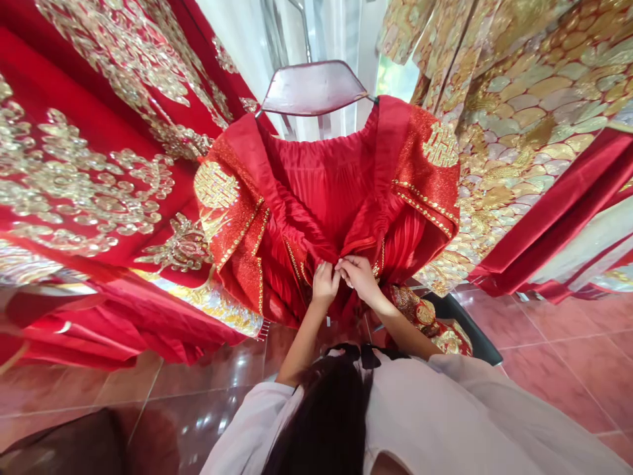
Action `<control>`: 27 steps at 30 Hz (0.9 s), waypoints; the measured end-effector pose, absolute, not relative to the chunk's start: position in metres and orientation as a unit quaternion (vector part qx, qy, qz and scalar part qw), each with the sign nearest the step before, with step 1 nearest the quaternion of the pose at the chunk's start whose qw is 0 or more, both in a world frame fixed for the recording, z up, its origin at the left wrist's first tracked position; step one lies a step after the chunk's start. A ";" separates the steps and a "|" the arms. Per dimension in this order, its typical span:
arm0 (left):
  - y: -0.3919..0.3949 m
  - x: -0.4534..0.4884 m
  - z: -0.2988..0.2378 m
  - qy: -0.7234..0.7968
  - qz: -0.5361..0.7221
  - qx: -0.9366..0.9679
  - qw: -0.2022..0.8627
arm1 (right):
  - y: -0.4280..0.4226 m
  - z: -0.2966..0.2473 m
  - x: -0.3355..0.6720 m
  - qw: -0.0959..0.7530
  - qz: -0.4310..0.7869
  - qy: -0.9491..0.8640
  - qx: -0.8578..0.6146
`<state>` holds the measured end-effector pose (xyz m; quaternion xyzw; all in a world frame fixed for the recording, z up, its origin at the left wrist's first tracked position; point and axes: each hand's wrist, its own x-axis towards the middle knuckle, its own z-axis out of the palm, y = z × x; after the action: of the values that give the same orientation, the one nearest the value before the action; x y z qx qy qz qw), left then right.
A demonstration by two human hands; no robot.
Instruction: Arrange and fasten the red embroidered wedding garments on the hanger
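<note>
A red jacket (326, 191) with gold embroidery and a pleated red lining hangs in front of me on a dark red hanger (313, 88). Both front edges of the jacket meet low at the centre. My left hand (324, 285) is closed on the left front edge there. My right hand (359, 276) pinches the right front edge beside it, fingertips almost touching the left hand. The fastening between my fingers is hidden.
More red and gold embroidered garments hang at the left (93, 171) and at the upper right (524, 112). A black seat (469, 333) with folded red cloth stands just behind the jacket. Glossy reddish floor tiles (554, 356) lie below.
</note>
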<state>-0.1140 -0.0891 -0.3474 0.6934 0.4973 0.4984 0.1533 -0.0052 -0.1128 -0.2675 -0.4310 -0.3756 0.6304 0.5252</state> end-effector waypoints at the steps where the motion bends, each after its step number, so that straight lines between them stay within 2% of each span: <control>1: -0.084 -0.113 -0.346 0.497 0.494 0.697 0.155 | -0.108 -0.267 -0.007 0.527 0.631 -0.373 -0.431; 7: -0.068 -0.111 -0.338 0.497 0.482 0.704 0.159 | -0.089 -0.227 -0.011 0.549 0.633 -0.345 -0.423; 12: -0.077 -0.114 -0.323 0.486 0.468 0.718 0.172 | -0.100 -0.184 -0.011 0.591 0.613 -0.382 -0.360; 17: -0.083 -0.115 -0.289 0.520 0.479 0.692 0.146 | -0.104 -0.197 -0.017 0.610 0.584 -0.385 -0.372; 21: -0.077 -0.110 -0.264 0.557 0.469 0.674 0.122 | -0.101 -0.211 -0.020 0.593 0.602 -0.382 -0.374; 27: -0.071 -0.098 -0.262 0.539 0.459 0.693 0.138 | -0.104 -0.211 -0.019 0.585 0.639 -0.356 -0.351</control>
<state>-0.0976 -0.0710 -0.2617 0.6926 0.5388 0.4594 0.1378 -0.0188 -0.1037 -0.2109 -0.3506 -0.3564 0.6386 0.5850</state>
